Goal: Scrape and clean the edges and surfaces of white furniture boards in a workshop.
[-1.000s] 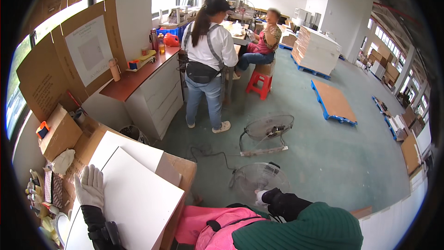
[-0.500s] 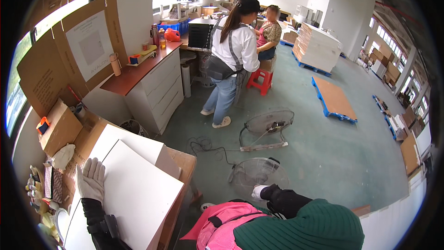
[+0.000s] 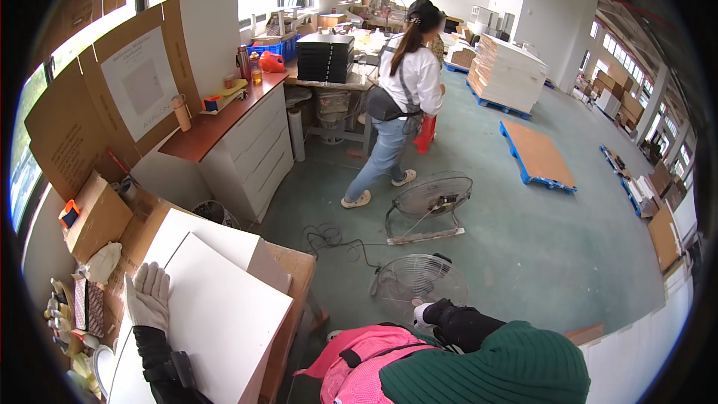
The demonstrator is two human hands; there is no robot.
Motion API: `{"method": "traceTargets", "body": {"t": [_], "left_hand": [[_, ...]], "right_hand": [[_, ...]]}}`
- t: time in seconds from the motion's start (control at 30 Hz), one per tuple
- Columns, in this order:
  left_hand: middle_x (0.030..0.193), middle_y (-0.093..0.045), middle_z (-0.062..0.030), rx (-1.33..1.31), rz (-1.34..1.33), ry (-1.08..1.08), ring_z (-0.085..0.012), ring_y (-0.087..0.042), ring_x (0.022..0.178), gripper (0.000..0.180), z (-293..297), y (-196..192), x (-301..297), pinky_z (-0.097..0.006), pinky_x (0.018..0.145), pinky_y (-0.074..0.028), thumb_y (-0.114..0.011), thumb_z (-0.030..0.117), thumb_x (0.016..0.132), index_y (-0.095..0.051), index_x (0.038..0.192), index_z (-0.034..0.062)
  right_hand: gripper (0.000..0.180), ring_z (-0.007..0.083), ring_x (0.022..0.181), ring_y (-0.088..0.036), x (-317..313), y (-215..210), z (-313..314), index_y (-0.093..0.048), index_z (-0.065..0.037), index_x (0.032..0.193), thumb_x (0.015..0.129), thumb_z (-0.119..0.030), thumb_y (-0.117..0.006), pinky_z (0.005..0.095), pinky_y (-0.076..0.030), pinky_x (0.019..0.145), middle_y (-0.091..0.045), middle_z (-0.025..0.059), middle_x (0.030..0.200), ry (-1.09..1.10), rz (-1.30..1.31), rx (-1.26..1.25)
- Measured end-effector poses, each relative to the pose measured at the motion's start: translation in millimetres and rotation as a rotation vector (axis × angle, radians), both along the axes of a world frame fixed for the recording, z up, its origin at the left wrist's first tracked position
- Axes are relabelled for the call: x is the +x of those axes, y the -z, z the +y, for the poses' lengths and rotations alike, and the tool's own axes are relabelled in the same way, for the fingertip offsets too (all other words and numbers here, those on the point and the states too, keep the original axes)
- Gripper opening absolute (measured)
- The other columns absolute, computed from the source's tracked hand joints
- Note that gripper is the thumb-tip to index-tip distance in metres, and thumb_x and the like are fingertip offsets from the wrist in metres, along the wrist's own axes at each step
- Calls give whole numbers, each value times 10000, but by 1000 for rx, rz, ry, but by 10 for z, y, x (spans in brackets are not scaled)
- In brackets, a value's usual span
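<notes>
My left hand [image 3: 151,295], in a pale work glove, is stretched flat beside the left edge of a white panel [image 3: 217,307]. Its palm faces up, its fingers are straight and it holds nothing. The panel lies over another white board [image 3: 209,233] on a brown workbench [image 3: 295,260]. Out to the right, my gloved right hand [image 3: 423,314] hangs in front of a round floor fan [image 3: 422,280], seemingly apart from it. One bare fingertip shows there; the other fingers are too small and hidden to read.
A second floor fan [image 3: 430,198] and its loose black cable [image 3: 329,238] stand ahead. A person in a white top [image 3: 407,78] walks past a drawer cabinet [image 3: 250,138]. A low blue pallet [image 3: 535,155] lies right. Bottles and a cardboard box [image 3: 97,217] crowd the bench's left side.
The person in white has stepped to the right and now mostly hides the other person behind. My left hand stays by the panel; my right hand has turned slightly near the fan.
</notes>
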State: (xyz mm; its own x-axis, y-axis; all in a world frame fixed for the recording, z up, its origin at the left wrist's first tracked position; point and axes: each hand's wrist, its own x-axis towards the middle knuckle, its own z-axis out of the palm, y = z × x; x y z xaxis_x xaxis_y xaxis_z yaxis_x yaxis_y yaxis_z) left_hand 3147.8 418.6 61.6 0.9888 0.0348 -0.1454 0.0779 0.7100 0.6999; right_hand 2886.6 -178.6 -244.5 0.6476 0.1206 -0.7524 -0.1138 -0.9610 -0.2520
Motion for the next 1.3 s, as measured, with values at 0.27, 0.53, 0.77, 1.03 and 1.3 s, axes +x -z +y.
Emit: {"method": "traceTargets", "body": {"t": [0.27, 0.53, 0.77, 1.03, 1.3], "left_hand": [[1385, -457, -214, 13, -9, 0, -311, -463, 1281, 668, 3, -8, -17, -415, 1068, -415, -480, 484, 959, -414, 1348, -55], [1362, -480, -220, 17, -10, -1, -318, -497, 1247, 661, 19, 13, -17, -429, 1048, -433, -481, 475, 962, -419, 1336, -66], [1367, -476, -220, 1, 4, 3, -319, -490, 1256, 658, 5, 16, 13, -426, 1055, -429, -478, 474, 963, -417, 1342, -61], [1371, -484, -194, 10, 3, 13, -291, -483, 1269, 627, 0, 1, 14, -406, 1055, -432, -486, 472, 964, -448, 1333, -34], [1389, -449, -223, 10, -16, 4, -324, -462, 1284, 663, -18, 4, 2, -423, 1075, -410, -460, 471, 972, -395, 1363, -61]], "right_hand": [[365, 287, 726, -684, 107, -384, 171, -705, -50, 919, 872, -375, -547, 403, -525, 710, -689, 126, 757, 157, 17, -96], [508, 324, 840, -683, 243, -677, 341, -701, -9, 917, 923, -461, -470, 435, -515, 779, -697, 156, 829, 320, 108, -79], [407, 278, 754, -672, 191, -407, 238, -703, -38, 848, 905, -392, -510, 416, -519, 690, -685, 108, 783, 68, 113, -139], [360, 223, 585, -652, 215, -306, 124, -681, -64, 779, 898, -365, -525, 375, -512, 575, -645, 52, 612, 90, 271, 75], [366, 350, 829, -663, 115, 347, -17, -711, -49, 961, 905, -352, -512, 426, -504, 781, -698, 162, 844, 38, 160, -72]]}}
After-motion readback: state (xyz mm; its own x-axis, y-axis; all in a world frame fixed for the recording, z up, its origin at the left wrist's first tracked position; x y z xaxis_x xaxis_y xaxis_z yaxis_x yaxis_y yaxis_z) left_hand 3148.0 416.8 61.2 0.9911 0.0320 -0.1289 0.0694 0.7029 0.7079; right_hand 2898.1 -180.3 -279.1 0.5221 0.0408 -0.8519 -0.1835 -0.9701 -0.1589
